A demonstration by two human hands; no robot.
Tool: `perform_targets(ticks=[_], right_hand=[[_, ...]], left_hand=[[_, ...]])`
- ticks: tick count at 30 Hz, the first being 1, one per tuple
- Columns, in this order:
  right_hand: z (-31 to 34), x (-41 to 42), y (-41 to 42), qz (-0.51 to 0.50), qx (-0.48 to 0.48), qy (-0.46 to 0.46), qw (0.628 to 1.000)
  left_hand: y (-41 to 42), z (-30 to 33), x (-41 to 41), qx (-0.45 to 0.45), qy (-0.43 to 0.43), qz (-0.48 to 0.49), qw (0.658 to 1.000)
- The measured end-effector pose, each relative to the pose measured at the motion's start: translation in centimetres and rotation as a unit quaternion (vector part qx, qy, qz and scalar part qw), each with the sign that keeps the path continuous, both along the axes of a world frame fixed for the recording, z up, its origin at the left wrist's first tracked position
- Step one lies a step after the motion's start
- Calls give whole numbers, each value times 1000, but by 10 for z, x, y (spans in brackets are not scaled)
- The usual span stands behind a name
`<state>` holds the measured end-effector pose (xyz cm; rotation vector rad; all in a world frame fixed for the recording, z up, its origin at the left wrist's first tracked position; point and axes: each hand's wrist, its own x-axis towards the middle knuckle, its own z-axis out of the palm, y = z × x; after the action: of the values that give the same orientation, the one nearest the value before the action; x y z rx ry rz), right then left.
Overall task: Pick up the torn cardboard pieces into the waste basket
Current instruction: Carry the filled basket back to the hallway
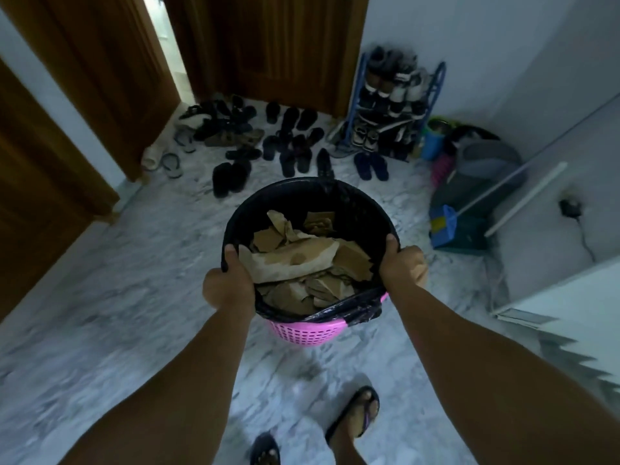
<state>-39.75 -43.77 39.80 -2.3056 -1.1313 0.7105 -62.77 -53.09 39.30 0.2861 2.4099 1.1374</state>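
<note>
A pink perforated waste basket [303, 332] lined with a black plastic bag hangs in front of me above the marble floor. Several torn brown cardboard pieces [302, 260] lie piled inside it. My left hand [228, 283] grips the left rim, thumb over the bag's edge. On the right rim my right hand [402, 263] holds on the same way. Both forearms stretch forward from the bottom of the view.
Many dark shoes and sandals [268, 146] are scattered on the floor ahead by a wooden door [268, 45]. A blue shoe rack [392, 105] stands at the back right. A blue dustpan and broom [453, 226] lie to the right. My sandalled feet [355, 417] show below.
</note>
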Motion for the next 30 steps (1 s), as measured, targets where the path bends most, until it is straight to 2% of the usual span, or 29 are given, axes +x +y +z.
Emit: perform_targets(ticks=[5, 19, 25, 30], right_hand=[[-7, 70, 67, -51, 5, 7, 999], [-17, 269, 197, -129, 9, -10, 992], [-32, 334, 252, -196, 6, -1, 981], [-55, 385, 299, -213, 3, 3, 977]], left_hand=[[84, -11, 67, 41, -27, -11, 999], [269, -21, 258, 30, -42, -118, 992], [347, -41, 324, 43, -46, -156, 986], [407, -66, 373, 22, -50, -195, 979]])
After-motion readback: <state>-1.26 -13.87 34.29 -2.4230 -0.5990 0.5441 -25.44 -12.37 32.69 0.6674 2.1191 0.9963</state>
